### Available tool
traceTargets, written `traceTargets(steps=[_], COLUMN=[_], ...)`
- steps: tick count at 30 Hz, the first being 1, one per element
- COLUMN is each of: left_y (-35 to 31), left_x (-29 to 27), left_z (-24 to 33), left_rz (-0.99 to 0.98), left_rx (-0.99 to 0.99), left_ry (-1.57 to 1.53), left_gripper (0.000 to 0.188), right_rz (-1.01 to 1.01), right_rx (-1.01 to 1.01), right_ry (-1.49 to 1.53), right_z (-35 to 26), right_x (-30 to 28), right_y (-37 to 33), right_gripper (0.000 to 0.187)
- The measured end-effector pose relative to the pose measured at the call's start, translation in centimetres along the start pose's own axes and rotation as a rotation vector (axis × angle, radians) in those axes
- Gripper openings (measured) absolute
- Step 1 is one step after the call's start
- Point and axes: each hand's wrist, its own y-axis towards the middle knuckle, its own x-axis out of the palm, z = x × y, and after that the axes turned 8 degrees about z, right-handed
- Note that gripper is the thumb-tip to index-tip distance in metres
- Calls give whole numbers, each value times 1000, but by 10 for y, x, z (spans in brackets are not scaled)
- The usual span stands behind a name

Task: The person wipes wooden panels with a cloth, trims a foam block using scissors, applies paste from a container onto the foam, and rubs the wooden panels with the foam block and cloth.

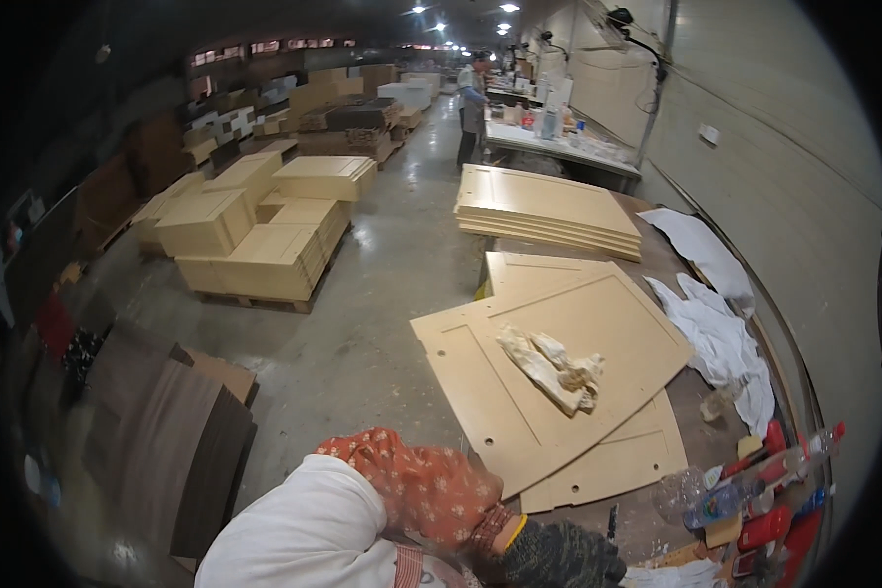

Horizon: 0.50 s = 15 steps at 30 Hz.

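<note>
My left arm, in a white top and a red floral sleeve cover, bends across the lower edge. My left hand (563, 557) wears a dark knitted glove with a yellow cuff. It is over the bench's near side, and its fingers are dark and partly cut off. My right hand does not show. Just beyond the left hand, a cream cabinet door panel (608, 309) with a grooved frame and edge holes lies askew on another panel (637, 461). A crumpled cream rag (549, 367) rests on the upper panel.
Plastic bottles (720, 505) and red containers (764, 529) crowd the near right. White cloths (720, 338) lie along the wall side, and stacked panels (549, 211) at the bench's far end. Palletised boxes (255, 255) and brown boards (191, 451) stand left; a person (473, 108) stands farther off.
</note>
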Motion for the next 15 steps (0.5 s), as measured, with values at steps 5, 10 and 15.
traceTargets(steps=[5, 10, 15], left_y=[-55, -124, -197], left_x=[-26, -76, -108], left_z=[6, -4, -35], left_rz=[86, 137, 318], left_rx=[-61, -139, -180], left_ry=[-30, -50, 91], left_gripper=[49, 49, 45], right_rz=[-62, -37, -16], right_rx=[-75, -125, -165], right_ry=[-52, -118, -185], right_z=[-26, -47, -66], right_x=[60, 114, 160], right_y=[30, 60, 88], right_gripper=[19, 19, 19])
